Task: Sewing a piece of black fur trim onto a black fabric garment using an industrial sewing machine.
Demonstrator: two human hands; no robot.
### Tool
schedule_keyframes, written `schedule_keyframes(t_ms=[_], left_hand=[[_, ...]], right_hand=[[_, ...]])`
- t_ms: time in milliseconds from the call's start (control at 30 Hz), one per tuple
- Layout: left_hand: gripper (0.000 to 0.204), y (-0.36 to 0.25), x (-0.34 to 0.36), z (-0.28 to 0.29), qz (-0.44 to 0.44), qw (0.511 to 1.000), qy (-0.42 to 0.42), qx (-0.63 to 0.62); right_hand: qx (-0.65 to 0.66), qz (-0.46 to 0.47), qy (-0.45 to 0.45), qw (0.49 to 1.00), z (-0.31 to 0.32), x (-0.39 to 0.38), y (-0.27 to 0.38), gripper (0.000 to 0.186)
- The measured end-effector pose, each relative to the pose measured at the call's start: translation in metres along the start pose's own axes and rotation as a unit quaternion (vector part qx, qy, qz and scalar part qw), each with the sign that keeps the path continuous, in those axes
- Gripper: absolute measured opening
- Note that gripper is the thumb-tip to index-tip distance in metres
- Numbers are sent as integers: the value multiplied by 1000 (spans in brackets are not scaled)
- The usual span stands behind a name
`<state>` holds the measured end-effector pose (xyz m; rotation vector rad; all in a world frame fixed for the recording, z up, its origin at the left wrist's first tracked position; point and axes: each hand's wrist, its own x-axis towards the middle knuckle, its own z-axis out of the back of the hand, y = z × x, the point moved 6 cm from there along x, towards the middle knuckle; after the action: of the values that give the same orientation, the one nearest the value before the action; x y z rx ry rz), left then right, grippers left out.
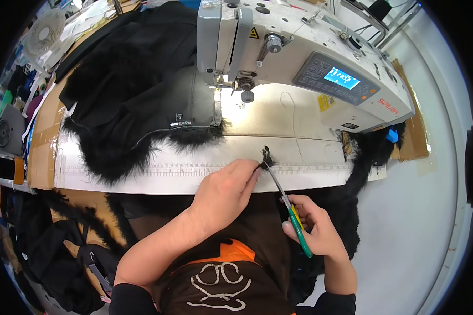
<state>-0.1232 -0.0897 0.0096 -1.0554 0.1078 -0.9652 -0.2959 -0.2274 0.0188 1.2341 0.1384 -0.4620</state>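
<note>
My left hand (223,191) is closed in a pinch on a small scrap of black fur trim (267,156) above the front edge of the sewing table. A pair of scissors (298,231) with green and yellow handles is in my right hand (318,228), its fingers wrapped around the grips. The blade tips reach up to the scrap and touch or overlap it; whether they are cutting into it I cannot tell. To the left of my hands lies a black garment (157,100) with a fluffy fur edge, its corner close to the needle area.
A white sewing machine (289,63) with a lit control panel (341,79) stands behind my hands. Loose thread (294,118) lies on its bed, and a ruler strip (178,169) runs along the table. Black fur trim (360,163) hangs at the right. More black garments (58,262) are piled at lower left.
</note>
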Motion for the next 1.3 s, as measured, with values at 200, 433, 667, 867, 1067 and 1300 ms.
schedule_keyframes(t_ms=[200,433,667,867,1067,1300], left_hand=[[9,-6,0,-2,-22,1000,-9,-12],[9,-5,-1,-6,-15,1000,6,-7],[10,2,1,-6,39,997,22,-55],[14,-10,2,-8,27,991,51,-121],[23,-18,8,13,-42,994,-37,-96],[25,-4,16,31,-32,985,-96,-141]], right_hand=[[-6,11,-7,1000,2,2,-1,50],[-23,22,-33,999,4,1,-13,46],[-5,-25,-158,987,28,18,-11,40],[-400,94,-295,863,79,68,28,54],[-366,249,-271,855,48,85,55,40],[374,109,-18,921,-54,79,16,40]])
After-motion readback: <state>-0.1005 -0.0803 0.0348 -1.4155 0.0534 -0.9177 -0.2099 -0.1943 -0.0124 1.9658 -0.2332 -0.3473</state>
